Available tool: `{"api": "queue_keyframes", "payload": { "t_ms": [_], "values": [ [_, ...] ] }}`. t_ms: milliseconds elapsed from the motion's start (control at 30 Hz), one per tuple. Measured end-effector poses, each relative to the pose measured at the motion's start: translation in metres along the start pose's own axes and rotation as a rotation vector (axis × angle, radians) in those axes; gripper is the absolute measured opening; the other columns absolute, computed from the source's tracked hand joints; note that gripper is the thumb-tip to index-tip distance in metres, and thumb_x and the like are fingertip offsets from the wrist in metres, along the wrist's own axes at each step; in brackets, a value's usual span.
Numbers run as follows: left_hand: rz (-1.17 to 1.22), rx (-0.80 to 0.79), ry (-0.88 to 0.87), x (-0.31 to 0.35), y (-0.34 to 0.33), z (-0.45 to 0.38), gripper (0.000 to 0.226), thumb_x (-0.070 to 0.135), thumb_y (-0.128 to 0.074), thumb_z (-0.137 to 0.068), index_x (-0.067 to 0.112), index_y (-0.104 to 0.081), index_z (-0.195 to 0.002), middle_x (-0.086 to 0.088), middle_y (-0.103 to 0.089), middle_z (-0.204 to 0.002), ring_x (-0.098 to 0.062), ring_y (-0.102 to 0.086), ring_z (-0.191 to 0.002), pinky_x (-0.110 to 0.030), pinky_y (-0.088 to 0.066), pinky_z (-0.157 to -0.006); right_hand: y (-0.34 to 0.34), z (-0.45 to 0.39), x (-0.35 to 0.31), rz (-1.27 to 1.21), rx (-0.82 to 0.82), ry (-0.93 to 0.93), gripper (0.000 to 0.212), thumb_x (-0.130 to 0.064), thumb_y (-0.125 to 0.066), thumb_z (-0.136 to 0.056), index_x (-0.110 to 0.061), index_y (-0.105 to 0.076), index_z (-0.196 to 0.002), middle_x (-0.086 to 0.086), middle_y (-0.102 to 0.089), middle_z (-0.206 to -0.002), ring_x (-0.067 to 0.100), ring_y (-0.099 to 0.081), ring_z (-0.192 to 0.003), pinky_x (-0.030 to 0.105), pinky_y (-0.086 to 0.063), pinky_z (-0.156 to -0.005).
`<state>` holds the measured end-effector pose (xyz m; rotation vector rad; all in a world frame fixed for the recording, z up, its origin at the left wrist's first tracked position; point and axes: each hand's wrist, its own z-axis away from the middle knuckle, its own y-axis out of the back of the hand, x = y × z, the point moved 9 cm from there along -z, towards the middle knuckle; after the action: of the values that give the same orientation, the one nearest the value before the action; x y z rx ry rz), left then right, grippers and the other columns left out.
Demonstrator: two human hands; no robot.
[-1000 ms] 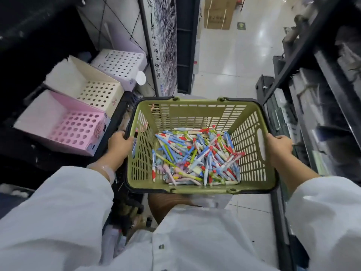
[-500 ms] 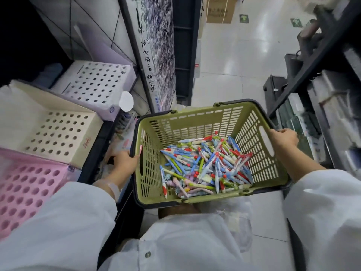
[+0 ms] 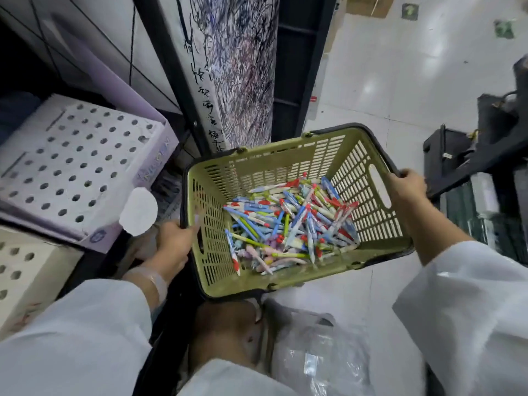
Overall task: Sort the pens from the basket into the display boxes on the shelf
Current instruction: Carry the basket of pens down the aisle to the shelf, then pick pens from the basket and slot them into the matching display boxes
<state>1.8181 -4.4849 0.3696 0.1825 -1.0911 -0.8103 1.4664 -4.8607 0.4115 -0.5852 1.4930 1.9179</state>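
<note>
Both arms reach forward in white sleeves, one hand on each side of the basket. The left hand clasps the basket's left wall at the rim, thumb hooked over to the inside by the handle slot, the other fingers hidden behind the wall. The right hand curls over the right rim just above the other handle slot, knuckles up, fingers wrapped down the outer side. Held this way the basket tilts, its right far corner higher than the near left one.

Inside the green slatted basket lies a loose heap of pens, crossed every which way, in blue, white, yellow-green and pink, many with red clips or tips. They cover most of the floor of the basket.

To the left, on the shelf, sits a lilac box with rows of round holes in its top; I see no pen standing in any of them. A round white tab sticks out at its near corner. Nearer and lower is a cream box with the same sort of holes, cut off by the frame edge. Behind the basket stands a panel covered in scribbles. Below the basket a crumpled clear bag lies on the pale floor, though its contents are too blurred to make out.
</note>
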Motion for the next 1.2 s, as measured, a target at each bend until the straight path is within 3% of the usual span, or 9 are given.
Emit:
{"api": "queue_keyframes", "payload": {
  "t_ms": [167,333,500,600,700,800,967,1100,1200],
  "values": [
    [-0.044,0.068,-0.063,0.004,-0.013,-0.029,0.019,0.023,-0.068,-0.084,0.007,-0.064,-0.075,-0.007,-0.058,-0.060,-0.025,-0.058,-0.062,-0.034,-0.046,-0.059,-0.044,-0.054,-0.022,0.011,-0.064,0.016,0.031,-0.026,-0.056,-0.083,-0.010,-0.064,-0.109,0.015,-0.063,-0.092,0.029,-0.059,-0.075,0.032,-0.049,-0.054],
    [-0.114,0.018,-0.032,-0.009,-0.023,-0.038,0.005,0.008,-0.066,-0.081,0.004,-0.065,-0.080,-0.017,-0.066,-0.076,-0.034,-0.065,-0.079,-0.040,-0.051,-0.070,-0.074,-0.075,-0.057,0.226,-0.178,0.179,0.043,-0.023,-0.053,-0.087,-0.013,-0.048,-0.128,0.020,-0.059,-0.118,0.040,-0.058,-0.104,0.052,-0.050,-0.088],
    [-0.076,-0.143,0.016,-0.003,-0.029,-0.030,0.014,0.010,-0.063,-0.087,0.003,-0.060,-0.076,-0.015,-0.062,-0.076,-0.026,-0.060,-0.068,-0.033,-0.050,-0.070,-0.097,-0.043,-0.132,0.532,-0.062,0.487,0.056,-0.021,-0.054,-0.086,-0.014,-0.038,-0.139,0.018,-0.041,-0.138,0.036,-0.042,-0.124,0.048,-0.037,-0.100],
    [-0.184,-0.229,-0.016,0.010,-0.023,-0.028,0.017,0.015,-0.061,-0.089,0.004,-0.056,-0.077,-0.013,-0.055,-0.071,-0.024,-0.059,-0.066,-0.029,-0.048,-0.065,-0.155,0.015,-0.145,0.495,-0.306,0.706,0.045,-0.016,-0.054,-0.089,-0.006,-0.046,-0.133,0.018,-0.045,-0.135,0.033,-0.045,-0.122,0.041,-0.037,-0.100],
    [-0.481,0.024,-0.323,0.040,-0.010,-0.022,0.027,0.011,-0.061,-0.086,-0.001,-0.059,-0.109,-0.023,-0.061,-0.095,-0.037,-0.058,-0.096,-0.035,-0.040,-0.078,-0.222,0.064,-0.111,0.699,-0.665,0.865,0.039,-0.015,-0.052,-0.092,-0.005,-0.050,-0.130,0.017,-0.051,-0.131,0.031,-0.048,-0.118,0.033,-0.037,-0.094],
    [-0.442,0.138,-0.589,0.065,-0.031,-0.007,0.030,0.005,-0.057,-0.086,0.000,-0.060,-0.115,-0.021,-0.058,-0.114,-0.033,-0.053,-0.107,-0.028,-0.032,-0.087,-0.272,0.080,-0.077,0.943,-0.872,0.970,0.035,-0.020,-0.050,-0.094,-0.008,-0.054,-0.127,0.014,-0.056,-0.127,0.030,-0.052,-0.113,0.030,-0.040,-0.086],
    [-0.343,0.017,-0.637,0.058,-0.098,-0.007,0.025,0.014,-0.050,-0.094,0.012,-0.060,-0.116,0.004,-0.053,-0.101,-0.007,-0.047,-0.091,-0.013,-0.032,-0.077,-0.328,0.079,-0.038,1.149,-1.054,1.016,0.047,-0.030,-0.051,-0.094,-0.015,-0.042,-0.137,0.010,-0.053,-0.131,0.028,-0.050,-0.116,0.032,-0.043,-0.091],
    [-0.447,0.005,-0.594,0.045,-0.120,-0.012,0.024,0.020,-0.047,-0.096,0.014,-0.061,-0.115,0.000,-0.059,-0.111,-0.005,-0.044,-0.089,-0.013,-0.028,-0.071,-0.359,0.092,-0.060,1.145,-0.909,1.290,0.043,-0.035,-0.049,-0.094,-0.007,-0.048,-0.126,0.017,-0.051,-0.124,0.033,-0.052,-0.107,0.037,-0.046,-0.085],
    [-0.348,0.054,-0.520,0.046,-0.116,-0.021,0.021,0.016,-0.048,-0.095,0.012,-0.062,-0.111,-0.003,-0.063,-0.110,-0.008,-0.049,-0.090,-0.013,-0.031,-0.072,-0.386,0.112,-0.063,1.132,-0.921,1.325,0.057,-0.049,-0.049,-0.091,-0.006,-0.046,-0.128,0.019,-0.049,-0.124,0.033,-0.048,-0.110,0.041,-0.046,-0.089]
  ]
}}
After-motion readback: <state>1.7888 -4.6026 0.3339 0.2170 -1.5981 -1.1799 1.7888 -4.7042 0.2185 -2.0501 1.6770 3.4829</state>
